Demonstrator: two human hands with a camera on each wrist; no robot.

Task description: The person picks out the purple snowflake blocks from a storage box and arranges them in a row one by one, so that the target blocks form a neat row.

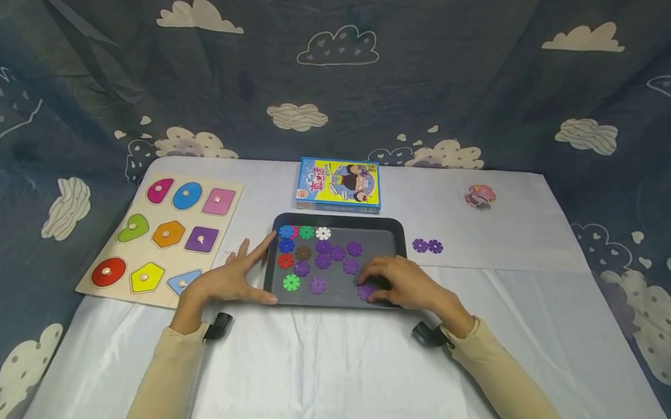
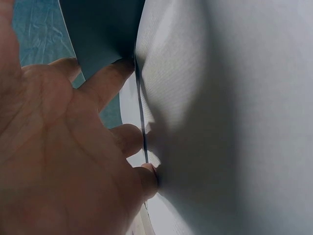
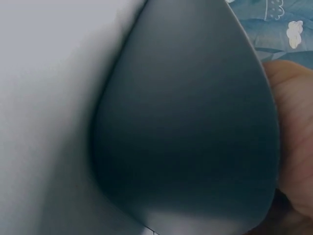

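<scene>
A dark baking tray (image 1: 377, 232) holds several small notched plastic discs. My left hand (image 1: 226, 280) lies at its left side with fingers spread, index fingertip and thumb right at the rim. In the left wrist view, the left hand's fingers (image 2: 110, 81) reach to the tray wall (image 2: 100, 29). My right hand (image 1: 397, 282) is over the tray's front right corner, fingers bent, pinching a purple disc (image 1: 365, 292) between fingertips and thumb. Other purple discs (image 1: 323, 260) lie mid-tray. Along the left are a green disc (image 1: 291, 282), a red disc (image 1: 285, 261) and blue ones. The tray's outside (image 3: 190, 122) hides the right fingertips in the right wrist view.
Two purple discs (image 1: 428, 246) lie on the white cloth right of the tray. A wooden shape puzzle board (image 1: 165, 242) sits to the left. Behind the tray is a blue and yellow box (image 1: 337, 184). A small pink toy (image 1: 480, 195) stands at the back right.
</scene>
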